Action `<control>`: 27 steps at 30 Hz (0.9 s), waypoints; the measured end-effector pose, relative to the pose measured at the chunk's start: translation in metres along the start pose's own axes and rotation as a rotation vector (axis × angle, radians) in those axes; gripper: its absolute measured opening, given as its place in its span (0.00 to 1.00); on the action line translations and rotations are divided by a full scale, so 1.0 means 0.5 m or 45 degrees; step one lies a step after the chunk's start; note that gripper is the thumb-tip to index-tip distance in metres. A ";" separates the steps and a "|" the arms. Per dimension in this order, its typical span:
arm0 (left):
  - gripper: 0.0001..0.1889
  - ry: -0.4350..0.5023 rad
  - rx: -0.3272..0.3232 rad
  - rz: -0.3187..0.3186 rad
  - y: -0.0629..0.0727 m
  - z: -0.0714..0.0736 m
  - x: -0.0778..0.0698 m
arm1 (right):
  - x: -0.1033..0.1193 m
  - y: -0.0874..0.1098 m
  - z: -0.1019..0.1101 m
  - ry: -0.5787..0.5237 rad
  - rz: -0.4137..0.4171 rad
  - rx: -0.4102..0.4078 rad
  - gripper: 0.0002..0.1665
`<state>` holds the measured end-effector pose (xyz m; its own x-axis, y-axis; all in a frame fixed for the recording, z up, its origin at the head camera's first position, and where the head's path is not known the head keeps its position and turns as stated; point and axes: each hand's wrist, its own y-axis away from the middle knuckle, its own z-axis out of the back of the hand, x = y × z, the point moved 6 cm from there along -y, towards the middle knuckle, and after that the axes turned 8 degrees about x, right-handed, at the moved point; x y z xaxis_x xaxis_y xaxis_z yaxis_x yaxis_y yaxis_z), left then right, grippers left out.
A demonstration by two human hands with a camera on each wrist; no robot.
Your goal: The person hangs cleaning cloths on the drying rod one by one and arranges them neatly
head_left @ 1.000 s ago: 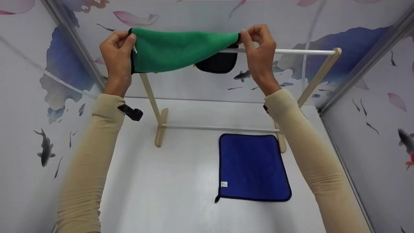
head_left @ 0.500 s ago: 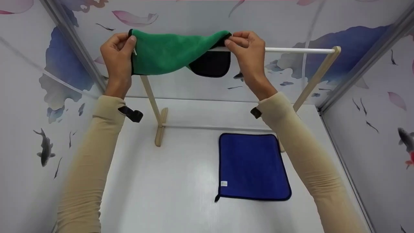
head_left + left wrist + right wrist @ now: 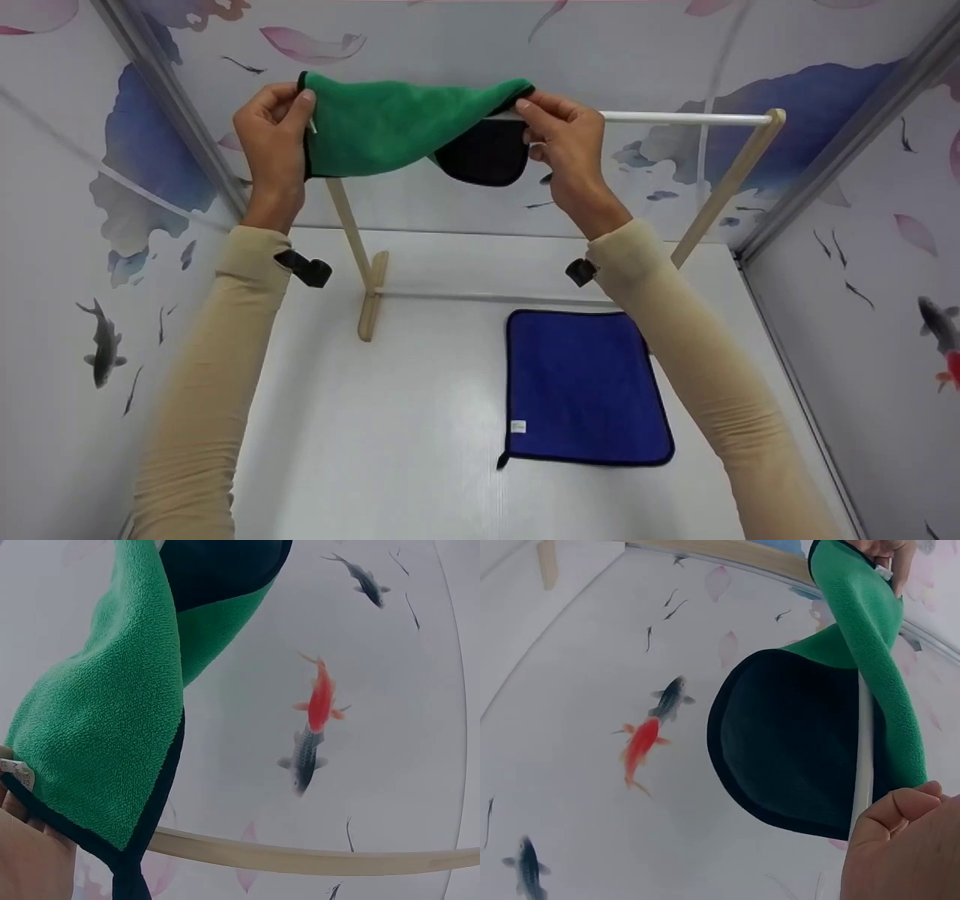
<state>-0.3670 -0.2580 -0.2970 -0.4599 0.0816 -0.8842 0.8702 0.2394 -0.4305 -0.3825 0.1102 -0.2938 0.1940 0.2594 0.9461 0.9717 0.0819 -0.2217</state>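
A green towel (image 3: 382, 124) with black edging and a dark underside hangs over the white top bar (image 3: 675, 118) of a rack. My left hand (image 3: 274, 146) pinches its left edge beside a small white tag. At the other end, my right hand (image 3: 570, 146) pinches the towel's right corner, close against the bar. Behind the bar droops a dark flap (image 3: 487, 154) of the same towel. The right wrist view shows that dark flap (image 3: 787, 742) on one side of the bar and green cloth on the other. In the left wrist view the towel (image 3: 112, 697) looks twisted.
A blue towel (image 3: 585, 386) lies flat on the white floor (image 3: 375, 420), near the rack's right foot. Wooden legs (image 3: 349, 232) and a low crossbar (image 3: 480, 297) make up the rest of the rack. Patterned walls (image 3: 885, 285) enclose the space on the sides and back.
My right hand has moved left and slightly down with the towel's corner, bringing it to the bar. The cloth between the hands has slackened. My left hand has hardly moved.
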 end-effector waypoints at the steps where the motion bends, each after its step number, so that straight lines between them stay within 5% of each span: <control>1: 0.07 0.000 0.000 0.001 0.000 0.001 0.001 | -0.002 -0.001 -0.001 0.033 0.018 0.005 0.07; 11: 0.06 -0.010 -0.010 -0.001 0.006 0.006 0.003 | -0.021 -0.011 -0.015 0.218 0.146 0.060 0.06; 27: 0.06 -0.028 -0.021 -0.018 0.008 0.007 0.005 | -0.002 -0.013 0.023 0.224 0.351 0.116 0.05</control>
<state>-0.3637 -0.2602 -0.3015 -0.4679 0.0570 -0.8820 0.8607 0.2561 -0.4400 -0.3906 0.1205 -0.2962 0.4756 0.1147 0.8721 0.8649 0.1195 -0.4874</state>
